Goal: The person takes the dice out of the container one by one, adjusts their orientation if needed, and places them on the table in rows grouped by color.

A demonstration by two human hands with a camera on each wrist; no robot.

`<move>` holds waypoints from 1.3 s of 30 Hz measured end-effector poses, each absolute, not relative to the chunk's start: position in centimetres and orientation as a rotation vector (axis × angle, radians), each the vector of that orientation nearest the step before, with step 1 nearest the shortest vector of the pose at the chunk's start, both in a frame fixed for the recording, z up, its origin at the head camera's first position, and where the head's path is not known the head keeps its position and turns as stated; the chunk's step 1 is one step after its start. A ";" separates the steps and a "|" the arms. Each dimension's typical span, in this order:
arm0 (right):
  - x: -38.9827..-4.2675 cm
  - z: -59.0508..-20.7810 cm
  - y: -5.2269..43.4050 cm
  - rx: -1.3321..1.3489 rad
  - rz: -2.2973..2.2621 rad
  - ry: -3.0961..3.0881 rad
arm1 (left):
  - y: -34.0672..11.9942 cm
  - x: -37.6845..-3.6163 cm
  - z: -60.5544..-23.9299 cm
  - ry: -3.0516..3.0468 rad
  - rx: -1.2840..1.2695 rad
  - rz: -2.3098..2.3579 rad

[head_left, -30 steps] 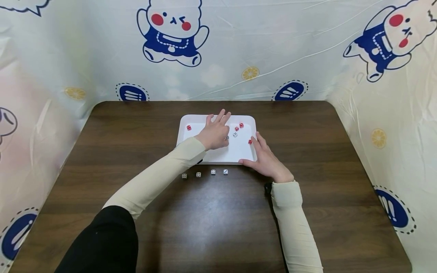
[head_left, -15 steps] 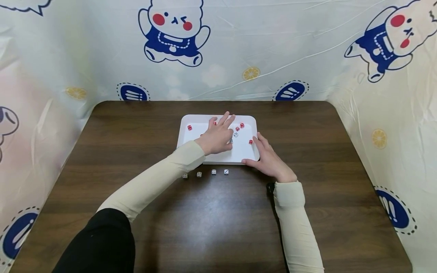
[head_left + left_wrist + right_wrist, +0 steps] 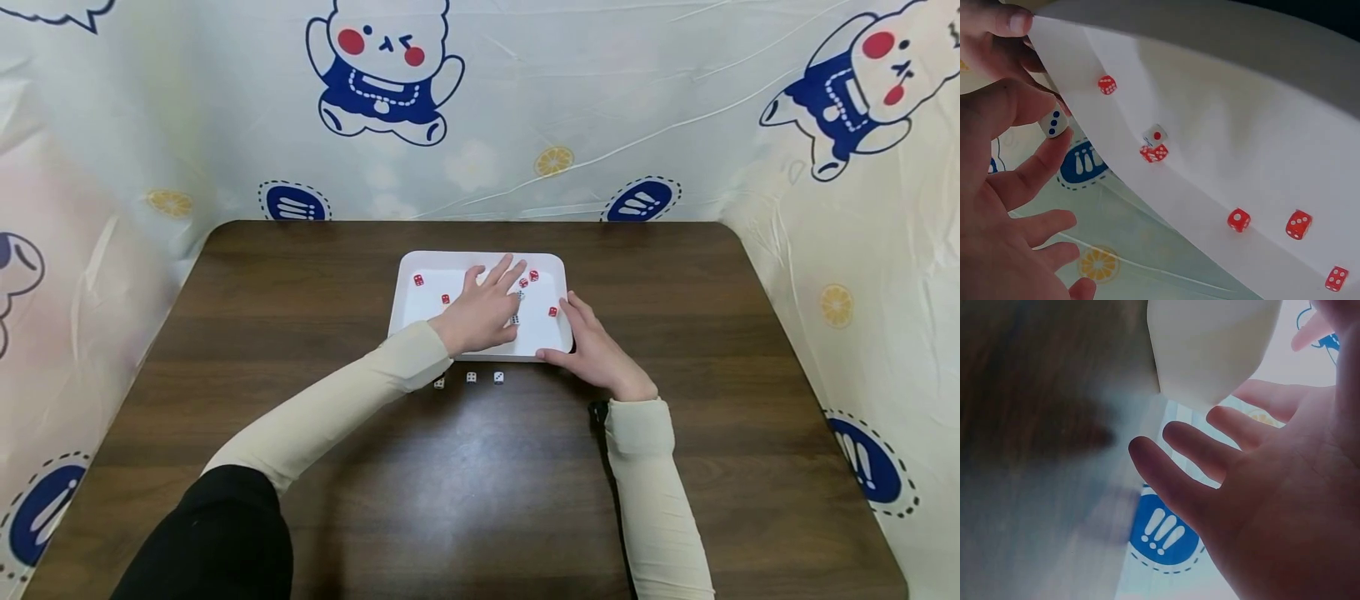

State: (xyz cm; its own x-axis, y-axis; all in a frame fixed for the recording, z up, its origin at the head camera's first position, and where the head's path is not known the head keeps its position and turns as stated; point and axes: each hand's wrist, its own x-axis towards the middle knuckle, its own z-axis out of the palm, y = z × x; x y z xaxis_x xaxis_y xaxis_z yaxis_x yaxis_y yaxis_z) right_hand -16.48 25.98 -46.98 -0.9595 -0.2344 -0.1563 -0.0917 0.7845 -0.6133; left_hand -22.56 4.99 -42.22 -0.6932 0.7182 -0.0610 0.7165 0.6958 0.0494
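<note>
My left hand point(image 3: 483, 315) pinches a white die point(image 3: 1054, 124) with blue pips between thumb and forefinger, above the white tray point(image 3: 420, 312). Its other fingers are spread. Inside the tray lie several red dice point(image 3: 552, 312), scattered, and another white die point(image 3: 1155, 135), which overlaps a red die point(image 3: 1154, 153) in the left wrist view. At the tray's front right corner is my right hand point(image 3: 596, 354), its fingers extended along the right side and its thumb at the front edge. In the right wrist view these fingers point(image 3: 1194, 450) look straight.
A row of white dice point(image 3: 471, 377) lies on the brown table point(image 3: 465, 483) in front of the tray; my left sleeve point(image 3: 337, 408) covers the row's left end. Patterned sheeting point(image 3: 510, 83) hangs behind and beside the table.
My left hand has moved slightly right and toward me over the tray with the white die, uncovering a red die behind it. The right hand stays by the tray corner.
</note>
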 end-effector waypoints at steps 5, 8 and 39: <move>-16.5 -47.0 26.1 -0.258 -0.920 2.753 | 5.0 -21.8 -42.3 2.838 1.249 0.027; -16.5 -47.0 26.2 -0.264 -0.919 2.755 | 5.0 -21.5 -42.4 2.842 1.263 0.050; -16.6 -47.1 26.8 -0.211 -0.938 2.729 | 4.8 -18.0 -43.5 2.745 1.386 0.121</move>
